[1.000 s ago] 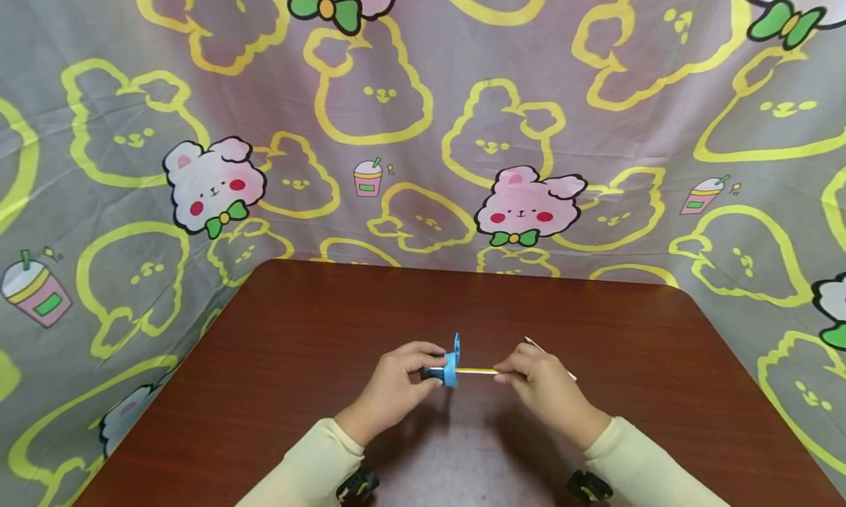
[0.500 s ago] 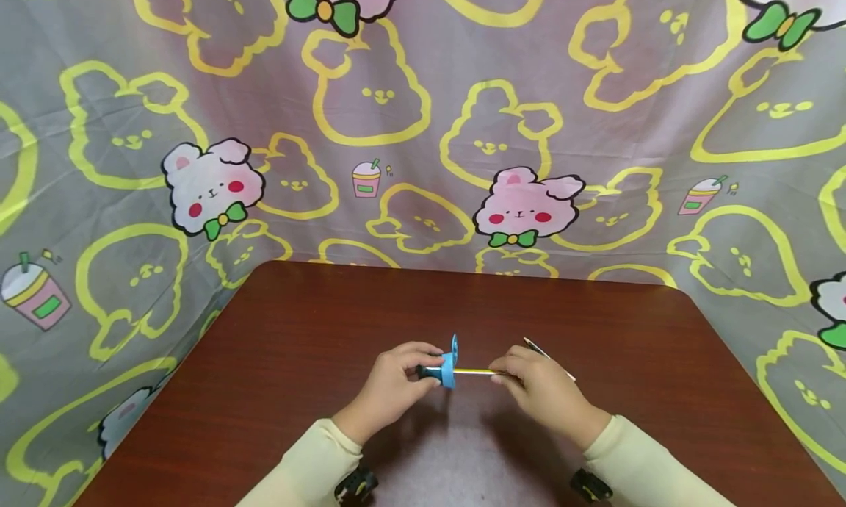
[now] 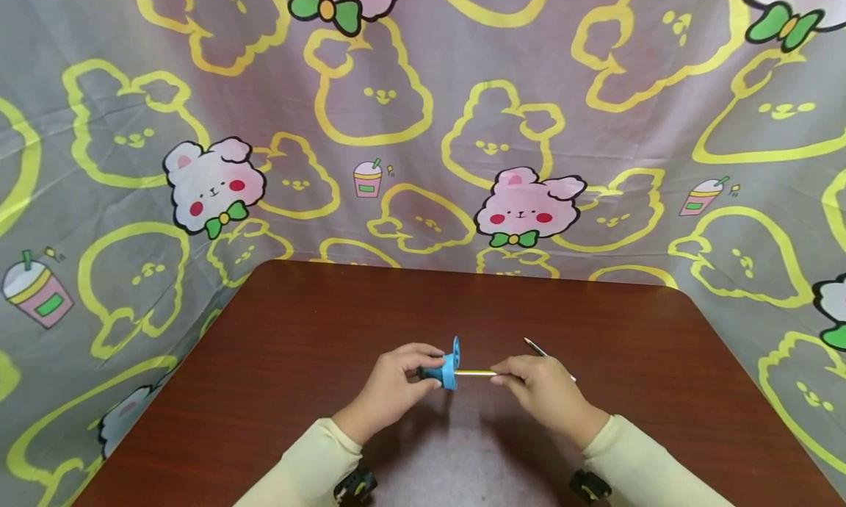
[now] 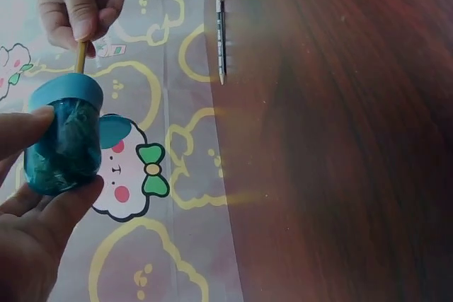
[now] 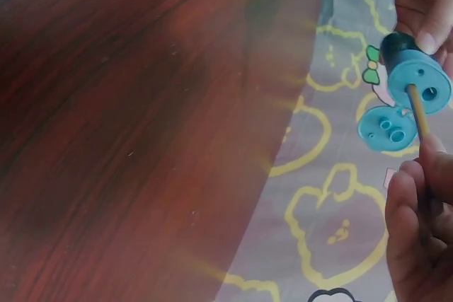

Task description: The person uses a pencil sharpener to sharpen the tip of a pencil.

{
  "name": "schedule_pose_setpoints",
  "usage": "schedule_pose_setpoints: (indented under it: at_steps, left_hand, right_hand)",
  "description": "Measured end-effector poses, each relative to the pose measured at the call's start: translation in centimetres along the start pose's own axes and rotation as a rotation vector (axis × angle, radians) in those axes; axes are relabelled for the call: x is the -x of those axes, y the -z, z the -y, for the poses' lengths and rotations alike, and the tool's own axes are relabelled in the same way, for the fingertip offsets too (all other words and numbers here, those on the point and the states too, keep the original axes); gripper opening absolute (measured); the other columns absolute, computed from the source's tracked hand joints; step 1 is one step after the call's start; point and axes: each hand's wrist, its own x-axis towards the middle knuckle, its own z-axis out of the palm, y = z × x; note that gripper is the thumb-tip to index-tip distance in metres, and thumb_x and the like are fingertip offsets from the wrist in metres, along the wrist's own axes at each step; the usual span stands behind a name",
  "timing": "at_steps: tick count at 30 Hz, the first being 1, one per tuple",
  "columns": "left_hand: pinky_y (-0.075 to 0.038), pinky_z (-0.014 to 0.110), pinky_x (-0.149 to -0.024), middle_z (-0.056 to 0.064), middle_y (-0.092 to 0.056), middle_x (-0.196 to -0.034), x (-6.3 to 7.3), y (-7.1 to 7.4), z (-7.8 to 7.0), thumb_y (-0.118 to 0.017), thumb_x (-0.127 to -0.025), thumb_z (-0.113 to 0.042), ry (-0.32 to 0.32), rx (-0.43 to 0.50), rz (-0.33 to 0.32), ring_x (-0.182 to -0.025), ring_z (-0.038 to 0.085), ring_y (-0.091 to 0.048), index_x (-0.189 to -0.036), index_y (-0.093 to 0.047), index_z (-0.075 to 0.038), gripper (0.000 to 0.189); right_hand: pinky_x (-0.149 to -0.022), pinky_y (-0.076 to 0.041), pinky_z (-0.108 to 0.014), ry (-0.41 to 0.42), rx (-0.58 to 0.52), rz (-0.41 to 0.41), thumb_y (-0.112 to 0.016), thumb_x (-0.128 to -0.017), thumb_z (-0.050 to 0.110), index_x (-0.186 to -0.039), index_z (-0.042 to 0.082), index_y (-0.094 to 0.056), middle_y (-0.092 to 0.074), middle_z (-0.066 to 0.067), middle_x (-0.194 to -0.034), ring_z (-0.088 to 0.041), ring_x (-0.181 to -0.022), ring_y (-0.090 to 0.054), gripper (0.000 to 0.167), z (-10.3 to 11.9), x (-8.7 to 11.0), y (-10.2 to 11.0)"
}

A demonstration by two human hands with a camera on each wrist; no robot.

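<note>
My left hand grips a blue pencil sharpener by its see-through shavings container, thumb on one side and fingers on the other. Curly shavings show through the container wall. The round lid hangs swung aside on its hinge, baring a face with holes of different sizes. One end of a yellow striped pencil is inside a hole of that face. Thumb and fingers of my right hand pinch the pencil a short way out from the sharpener. Both hands are held over the table, the pencil lying roughly level between them.
A second pencil, dark with a pale end, lies on the brown wooden table just beyond my right hand. Cloth with cartoon rabbits hangs around the table's back and sides. Dark straps show at both wrists.
My right hand has rolled over and its fingers have shifted along with the pencil, whose visible stripes have changed. More of the second pencil shows now. My left hand keeps the sharpener nearly still.
</note>
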Motion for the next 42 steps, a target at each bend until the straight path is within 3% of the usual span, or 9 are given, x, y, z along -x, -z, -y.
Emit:
schedule_pose_setpoints:
  at_steps: [10,13,17,21,27,30,33,38,42]
  left_hand:
    - [-0.055,0.025,-0.072,0.009,-0.068,-0.109,-0.1,-0.3,0.1,-0.08,-0.07,0.009,-0.32,-0.184,-0.062,-0.097,0.023,-0.067,-0.1,-0.075,0.001,0.031]
    - [-0.055,0.022,-0.072,0.009,-0.069,-0.107,-0.2,-0.3,0.1,-0.08,-0.069,0.01,-0.403,-0.219,-0.076,-0.097,0.025,-0.067,-0.097,-0.076,0.0,0.03]
    - [-0.055,0.022,-0.066,0.01,-0.068,-0.107,-0.3,-0.4,0.1,-0.08,-0.069,0.01,-0.393,-0.202,-0.058,-0.094,0.024,-0.067,-0.096,-0.076,0.0,0.029]
    - [-0.054,0.026,-0.065,0.008,-0.068,-0.11,-0.3,-0.3,-0.1,-0.079,-0.073,0.006,-0.249,-0.157,-0.031,-0.091,0.022,-0.066,-0.1,-0.075,-0.001,0.028]
    - [-0.055,0.03,-0.077,0.006,-0.068,-0.111,-0.3,0.1,-0.2,-0.077,-0.076,0.004,-0.017,-0.017,-0.041,-0.099,0.024,-0.065,-0.101,-0.075,-0.002,0.026]
    - [-0.055,0.032,-0.08,0.008,-0.068,-0.111,-0.4,0.2,-0.2,-0.077,-0.076,0.005,0.014,0.046,-0.041,-0.101,0.025,-0.064,-0.101,-0.075,0.0,0.026]
    - [-0.055,0.03,-0.079,0.007,-0.068,-0.112,-0.3,0.2,-0.2,-0.077,-0.076,0.004,0.0,0.023,-0.035,-0.102,0.024,-0.064,-0.102,-0.075,-0.001,0.027]
    - [-0.054,0.026,-0.072,0.006,-0.068,-0.113,0.0,0.2,-0.4,-0.078,-0.075,0.005,-0.124,-0.1,-0.032,-0.098,0.022,-0.065,-0.104,-0.074,-0.001,0.03]
    - [-0.056,0.025,-0.071,0.01,-0.068,-0.111,0.0,0.0,-0.4,-0.079,-0.072,0.008,-0.281,-0.168,-0.048,-0.098,0.024,-0.066,-0.101,-0.075,0.001,0.031]
  right_hand:
    - [-0.042,-0.042,-0.025,-0.59,-0.422,0.283,-0.072,-0.087,0.017,-0.08,0.006,-0.072,-0.054,0.003,-0.056,-0.005,-0.042,-0.047,0.012,0.8,-1.0,1.2]
    - [-0.042,-0.045,-0.027,-0.672,-0.553,0.345,-0.067,-0.091,0.016,-0.081,0.001,-0.069,-0.052,0.001,-0.056,-0.009,-0.043,-0.049,0.018,0.5,-1.0,1.2]
    - [-0.045,-0.048,-0.027,-0.614,-0.531,0.366,-0.063,-0.094,0.017,-0.084,0.001,-0.069,-0.054,0.001,-0.057,-0.009,-0.046,-0.052,0.019,0.3,-0.8,1.2]
    - [-0.054,-0.046,-0.023,-0.452,-0.287,0.271,-0.069,-0.09,0.018,-0.094,0.008,-0.072,-0.061,0.008,-0.071,-0.002,-0.06,-0.051,0.011,0.6,-0.6,1.0]
    - [-0.063,-0.051,-0.024,-0.173,0.001,0.058,-0.084,-0.072,0.011,-0.098,0.013,-0.073,-0.061,0.013,-0.082,0.001,-0.066,-0.05,0.028,0.6,-0.4,0.7]
    - [-0.075,-0.055,-0.036,0.012,0.059,-0.052,-0.083,-0.072,0.011,-0.088,0.013,-0.072,-0.063,0.011,-0.08,-0.002,-0.069,-0.056,0.02,0.2,-0.4,0.6]
    - [-0.072,-0.054,-0.032,0.115,0.057,-0.109,-0.078,-0.079,0.015,-0.084,0.011,-0.072,-0.064,0.009,-0.077,-0.004,-0.068,-0.059,0.009,0.1,-0.3,0.5]
    - [-0.059,-0.049,-0.017,0.04,0.01,-0.089,-0.081,-0.072,0.006,-0.082,0.008,-0.073,-0.069,0.005,-0.076,-0.004,-0.066,-0.062,0.013,0.5,-0.1,0.3]
    - [-0.051,-0.047,-0.019,-0.231,-0.14,0.073,-0.079,-0.077,0.009,-0.082,0.01,-0.074,-0.066,0.007,-0.068,-0.001,-0.059,-0.057,0.008,0.9,-0.2,0.8]
